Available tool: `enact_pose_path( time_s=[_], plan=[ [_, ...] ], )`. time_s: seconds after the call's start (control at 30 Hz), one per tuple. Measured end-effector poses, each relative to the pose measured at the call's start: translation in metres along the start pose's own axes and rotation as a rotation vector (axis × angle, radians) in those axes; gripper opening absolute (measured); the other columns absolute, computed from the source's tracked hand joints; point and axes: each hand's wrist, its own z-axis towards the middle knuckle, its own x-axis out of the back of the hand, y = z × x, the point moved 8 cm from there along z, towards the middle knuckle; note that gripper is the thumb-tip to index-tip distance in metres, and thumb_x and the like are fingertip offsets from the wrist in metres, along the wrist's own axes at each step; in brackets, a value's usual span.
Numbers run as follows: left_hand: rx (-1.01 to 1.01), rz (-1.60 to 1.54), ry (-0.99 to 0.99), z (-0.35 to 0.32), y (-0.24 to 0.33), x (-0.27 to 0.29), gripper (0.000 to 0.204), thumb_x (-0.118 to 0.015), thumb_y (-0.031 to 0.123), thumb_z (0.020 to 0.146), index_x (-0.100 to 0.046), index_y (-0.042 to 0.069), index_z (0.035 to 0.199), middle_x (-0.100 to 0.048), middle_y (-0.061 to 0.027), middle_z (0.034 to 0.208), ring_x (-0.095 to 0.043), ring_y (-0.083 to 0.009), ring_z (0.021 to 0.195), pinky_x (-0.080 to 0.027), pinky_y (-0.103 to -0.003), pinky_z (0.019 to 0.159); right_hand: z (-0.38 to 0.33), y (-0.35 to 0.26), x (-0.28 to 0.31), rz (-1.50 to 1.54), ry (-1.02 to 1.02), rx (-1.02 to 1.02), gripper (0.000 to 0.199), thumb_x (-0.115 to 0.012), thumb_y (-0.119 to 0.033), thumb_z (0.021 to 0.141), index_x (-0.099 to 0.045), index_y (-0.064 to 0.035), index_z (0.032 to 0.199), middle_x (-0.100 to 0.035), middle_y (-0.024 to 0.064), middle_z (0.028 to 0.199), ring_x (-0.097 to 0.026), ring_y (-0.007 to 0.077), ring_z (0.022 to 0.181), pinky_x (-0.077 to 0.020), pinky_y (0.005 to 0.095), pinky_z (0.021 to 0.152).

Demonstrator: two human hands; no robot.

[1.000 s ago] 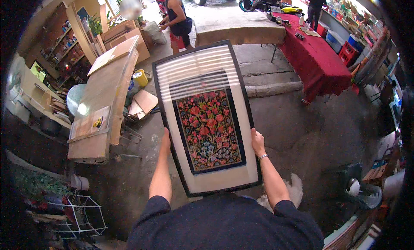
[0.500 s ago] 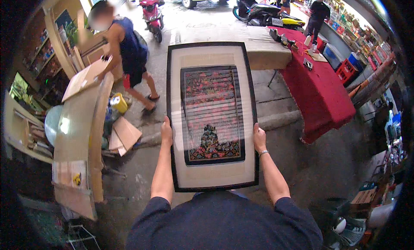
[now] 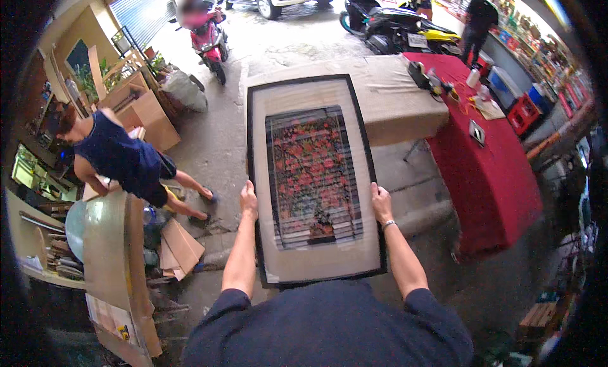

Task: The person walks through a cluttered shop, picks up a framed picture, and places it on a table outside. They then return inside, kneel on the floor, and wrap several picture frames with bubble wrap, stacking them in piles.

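I hold a large black-framed picture [image 3: 312, 177] upright in front of me, its glass reflecting stripes over a red floral panel with a pale mat around it. My left hand [image 3: 248, 199] grips the frame's left edge. My right hand [image 3: 381, 202], a thin band on its wrist, grips the right edge at about the same height. Both forearms rise from the lower edge of the view.
A beige-covered table [image 3: 399, 94] and a red-covered table [image 3: 487, 170] with small items stand ahead and right. A person in dark blue [image 3: 120, 161] bends at the left beside cardboard boxes [image 3: 142, 110]. A tall board [image 3: 111, 259] leans lower left. Motorbikes [image 3: 212, 41] are parked beyond.
I have moved forward with the picture toward the tables. The person in blue has shifted left and bent down. My hands keep the same grip on the frame.
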Motion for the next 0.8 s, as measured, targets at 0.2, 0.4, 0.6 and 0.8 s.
enact_pose_path(
  time_s=[0.2, 0.4, 0.6, 0.8],
  plan=[
    [0.112, -0.02, 0.05, 0.103, 0.019, -0.081, 0.057, -0.041, 0.05, 0.095, -0.059, -0.003, 0.106, -0.063, -0.0094, 0.097, -0.059, -0.0196, 0.09, -0.046, -0.035, 0.081, 0.165, 0.003, -0.041, -0.039, -0.067, -0.036, 0.057, -0.047, -0.049, 0.092, -0.062, 0.0037, 0.079, -0.063, 0.0259, 0.081, -0.06, 0.0418, 0.08, -0.046, 0.045, 0.07],
    [0.18, -0.122, 0.06, 0.237, 0.012, -0.135, 0.055, -0.042, 0.049, 0.095, -0.056, -0.002, 0.109, -0.061, -0.0064, 0.095, -0.056, -0.0185, 0.085, -0.045, -0.034, 0.078, 0.309, -0.018, -0.11, -0.125, -0.178, -0.078, 0.058, -0.045, -0.05, 0.092, -0.063, 0.0042, 0.081, -0.062, 0.0286, 0.086, -0.059, 0.0447, 0.088, -0.0456, 0.0475, 0.075],
    [0.235, -0.153, -0.025, 0.358, 0.032, -0.239, 0.047, -0.039, 0.045, 0.097, -0.057, 0.001, 0.098, -0.062, -0.006, 0.087, -0.06, -0.0186, 0.074, -0.049, -0.032, 0.067, 0.439, 0.003, -0.155, -0.207, -0.131, -0.077, 0.06, -0.043, -0.052, 0.092, -0.064, 0.0034, 0.084, -0.062, 0.0283, 0.092, -0.059, 0.0439, 0.091, -0.0464, 0.0463, 0.08],
    [0.121, -0.069, -0.3, 0.395, 0.024, -0.305, 0.027, -0.054, 0.037, 0.091, -0.056, 0.011, 0.089, -0.053, -0.0001, 0.073, -0.051, -0.012, 0.065, -0.045, -0.029, 0.057, 0.472, 0.005, -0.19, 0.022, -0.23, -0.124, 0.037, -0.045, -0.038, 0.09, -0.068, -0.0103, 0.099, -0.067, 0.0143, 0.099, -0.064, 0.0325, 0.089, -0.0504, 0.0428, 0.078]
  ],
)
